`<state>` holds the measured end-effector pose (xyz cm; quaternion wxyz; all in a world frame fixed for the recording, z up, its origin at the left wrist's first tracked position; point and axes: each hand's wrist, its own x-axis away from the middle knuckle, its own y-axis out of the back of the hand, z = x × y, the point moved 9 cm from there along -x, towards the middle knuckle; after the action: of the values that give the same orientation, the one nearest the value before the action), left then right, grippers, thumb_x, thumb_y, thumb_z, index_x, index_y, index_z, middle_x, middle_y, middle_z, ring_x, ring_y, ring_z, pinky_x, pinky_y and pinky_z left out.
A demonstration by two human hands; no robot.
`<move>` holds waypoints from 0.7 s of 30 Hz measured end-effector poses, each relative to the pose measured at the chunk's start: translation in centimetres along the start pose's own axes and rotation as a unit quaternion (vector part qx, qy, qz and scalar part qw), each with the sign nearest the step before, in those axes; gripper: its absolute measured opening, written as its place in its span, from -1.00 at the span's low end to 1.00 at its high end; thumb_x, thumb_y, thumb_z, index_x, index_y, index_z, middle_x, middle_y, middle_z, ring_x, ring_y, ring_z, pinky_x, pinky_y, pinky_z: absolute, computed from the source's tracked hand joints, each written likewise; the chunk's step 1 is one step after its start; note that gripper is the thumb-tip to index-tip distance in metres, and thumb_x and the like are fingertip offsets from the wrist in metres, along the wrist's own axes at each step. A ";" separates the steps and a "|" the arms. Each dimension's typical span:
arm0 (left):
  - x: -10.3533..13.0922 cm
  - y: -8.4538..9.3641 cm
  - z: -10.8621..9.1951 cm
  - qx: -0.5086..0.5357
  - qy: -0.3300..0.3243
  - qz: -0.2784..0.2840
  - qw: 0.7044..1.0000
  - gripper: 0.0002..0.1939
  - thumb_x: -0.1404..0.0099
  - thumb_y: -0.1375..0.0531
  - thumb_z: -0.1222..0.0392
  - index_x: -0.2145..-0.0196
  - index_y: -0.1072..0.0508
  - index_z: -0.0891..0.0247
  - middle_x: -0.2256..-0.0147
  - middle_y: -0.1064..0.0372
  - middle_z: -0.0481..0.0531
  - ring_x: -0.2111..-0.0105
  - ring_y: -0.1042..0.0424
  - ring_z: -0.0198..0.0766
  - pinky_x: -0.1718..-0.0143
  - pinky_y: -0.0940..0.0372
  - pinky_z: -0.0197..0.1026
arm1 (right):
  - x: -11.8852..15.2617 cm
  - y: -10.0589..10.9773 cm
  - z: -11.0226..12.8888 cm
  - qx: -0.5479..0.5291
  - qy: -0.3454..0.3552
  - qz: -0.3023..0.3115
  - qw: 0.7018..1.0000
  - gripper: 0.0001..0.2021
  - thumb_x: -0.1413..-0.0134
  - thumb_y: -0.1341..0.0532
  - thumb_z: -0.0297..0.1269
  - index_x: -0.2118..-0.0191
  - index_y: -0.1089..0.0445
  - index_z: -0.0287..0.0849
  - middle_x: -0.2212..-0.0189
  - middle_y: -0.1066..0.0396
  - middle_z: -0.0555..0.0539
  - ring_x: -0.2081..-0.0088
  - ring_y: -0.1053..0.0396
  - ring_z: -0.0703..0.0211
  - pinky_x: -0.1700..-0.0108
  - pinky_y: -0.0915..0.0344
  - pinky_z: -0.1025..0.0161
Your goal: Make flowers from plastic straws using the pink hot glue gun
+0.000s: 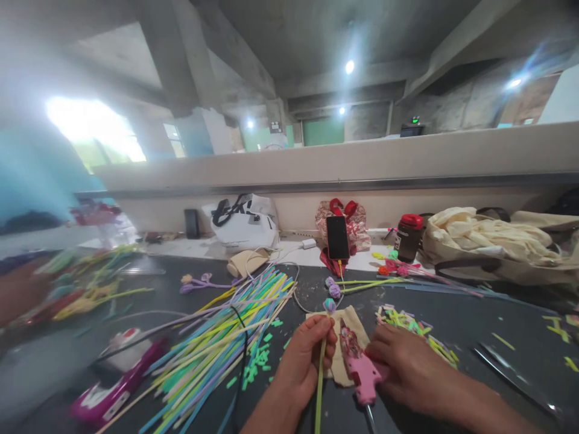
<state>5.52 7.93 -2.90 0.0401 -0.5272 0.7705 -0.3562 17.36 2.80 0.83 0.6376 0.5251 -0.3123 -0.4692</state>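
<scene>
My left hand [312, 349] pinches a green stem [320, 386] topped by a small teal and purple bud [330, 305]. A pink glue gun [364, 374] lies on a tan cloth [342, 361], its nozzle end coated with residue. My right hand [398, 364] is beside the glue gun, touching its right side; its fingertips are partly hidden. Just beyond that hand is a pile of short cut yellow, green and purple pieces [420, 328].
Long pastel strips [226, 337] lie at left, with green bits [259, 361] beside them. Tweezers [515, 377] are at right, a magenta tool [115, 392] at lower left. Behind stand a phone [338, 238], a red-lidded bottle [409, 237] and a white bag [246, 226].
</scene>
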 end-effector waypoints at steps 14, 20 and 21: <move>0.2 0.8 -0.3 0.023 -0.015 -0.064 0.998 -0.89 -0.08 -0.19 0.24 0.47 -0.31 0.30 0.53 -0.41 -0.02 0.60 -0.34 -0.46 0.62 -0.13 -0.45 | 0.0 2.1 -2.6 -0.305 -0.060 -0.022 0.950 -0.71 0.05 -0.11 -0.17 0.20 -0.39 -0.16 0.26 -0.42 -0.06 0.21 -0.34 0.03 0.20 -0.26 0.23; -0.6 1.0 1.4 -0.020 0.012 -0.061 0.998 -0.78 -0.05 -0.22 0.12 0.49 -0.29 0.31 0.48 -0.45 0.11 0.57 -0.39 -0.35 0.60 -0.13 -0.38 | 0.1 1.5 -2.5 -0.207 -0.071 -0.033 0.975 -0.82 0.10 -0.13 -0.30 0.33 -0.44 -0.09 0.38 -0.45 0.00 0.34 -0.38 0.13 0.29 -0.30 0.35; -0.9 0.9 2.0 -0.026 0.024 -0.047 0.998 -0.76 -0.02 -0.23 0.09 0.50 -0.27 0.29 0.46 -0.45 0.11 0.58 -0.38 -0.36 0.61 -0.10 -0.38 | 0.2 1.6 -2.6 -0.203 -0.071 -0.039 0.976 -0.83 0.10 -0.14 -0.28 0.35 -0.44 -0.07 0.39 -0.46 0.01 0.35 -0.39 0.13 0.31 -0.30 0.36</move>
<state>6.04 7.83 -5.20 -0.0090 -0.5551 0.7545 -0.3499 20.15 3.62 1.64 0.6881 0.3620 -0.2340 -0.5836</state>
